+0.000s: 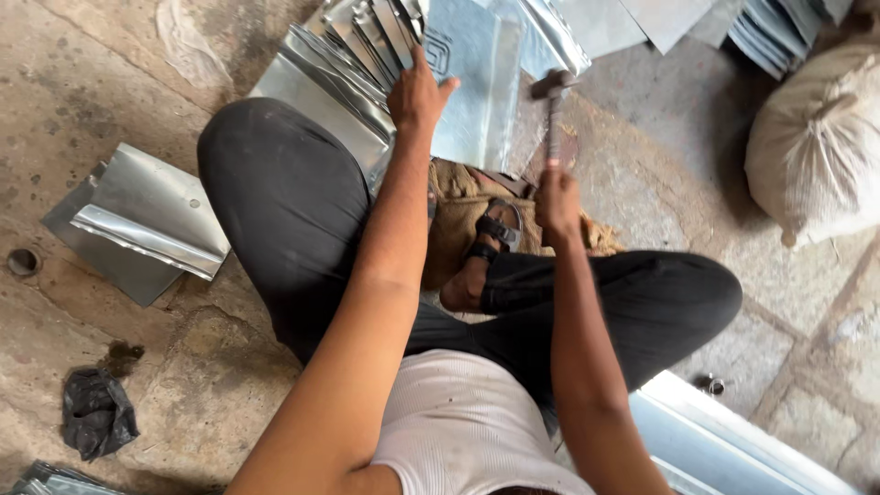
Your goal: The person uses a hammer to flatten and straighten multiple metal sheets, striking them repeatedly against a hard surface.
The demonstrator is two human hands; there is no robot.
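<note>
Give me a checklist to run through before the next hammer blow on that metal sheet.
1. Hammer held firmly in the right hand, grip low on the handle: ok.
2. Left hand steadying the metal sheet: ok.
3. Left fingers away from the hammer head: ok, a gap shows.
4. Sandalled foot out of the strike line: cannot tell, it lies just below.
5. Support under the sheet: cannot tell, hidden.
6. Stacked sheets beside the left hand lying stable: cannot tell.

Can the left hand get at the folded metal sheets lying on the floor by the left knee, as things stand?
Probably not without letting go: the left hand is pressed on the metal sheet ahead, and the raised left knee lies between it and the folded sheets.
</note>
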